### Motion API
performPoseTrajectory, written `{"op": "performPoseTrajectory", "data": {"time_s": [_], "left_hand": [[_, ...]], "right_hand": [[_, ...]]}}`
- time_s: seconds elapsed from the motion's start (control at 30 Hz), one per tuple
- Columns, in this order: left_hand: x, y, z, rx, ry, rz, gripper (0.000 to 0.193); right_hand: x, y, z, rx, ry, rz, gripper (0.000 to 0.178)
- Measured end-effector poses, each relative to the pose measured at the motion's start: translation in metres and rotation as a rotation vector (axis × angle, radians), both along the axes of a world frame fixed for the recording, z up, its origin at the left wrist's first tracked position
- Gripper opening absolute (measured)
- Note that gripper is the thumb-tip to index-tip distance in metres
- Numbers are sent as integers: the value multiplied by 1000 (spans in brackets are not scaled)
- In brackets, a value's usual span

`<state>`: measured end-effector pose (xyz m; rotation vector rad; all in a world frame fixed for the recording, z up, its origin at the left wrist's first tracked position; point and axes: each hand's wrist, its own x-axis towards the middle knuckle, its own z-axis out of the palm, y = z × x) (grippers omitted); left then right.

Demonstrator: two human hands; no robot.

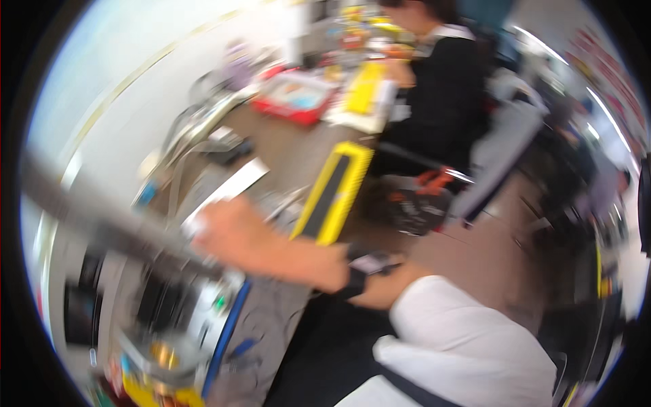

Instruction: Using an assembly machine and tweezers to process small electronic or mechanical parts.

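Observation:
My right hand (234, 230) reaches across to the left over the workbench, with a black band (366, 271) around the wrist and a white sleeve (475, 339) behind it. Motion smears the fingers, so their grip does not show. A flat white strip (234, 183) lies right beside the hand; whether the two touch is unclear. Just past the forearm is a yellow-edged tray (332, 193) with a dark middle. My left hand is out of view.
A blurred grey bar (115, 227) crosses the left side. Below it stands a machine with a brass-coloured part (164, 356). A red-rimmed bin (295, 95) sits farther along the bench (285, 146). Beyond, a person in black (444, 102) works at the bench near a grey chair (505, 152).

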<state>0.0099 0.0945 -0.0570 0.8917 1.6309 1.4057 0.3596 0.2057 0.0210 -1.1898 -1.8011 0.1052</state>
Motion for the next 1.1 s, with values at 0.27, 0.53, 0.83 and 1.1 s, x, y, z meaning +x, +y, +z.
{"op": "performPoseTrajectory", "data": {"time_s": [0.27, 0.53, 0.83, 1.1], "left_hand": [[-5, -97, 59, 89, -416, 196, 20], [-12, -104, 50, 160, -361, 174, 8], [-26, -91, 56, 451, 640, 67, 17], [-26, -88, 49, 465, 694, 82, 20]], "right_hand": [[37, -78, 68, -81, 624, 96, 37], [-140, -103, 68, -341, 528, 737, 48], [-205, -81, 58, -189, 265, 701, 44], [-207, -78, 63, -121, 53, 713, 48]]}}
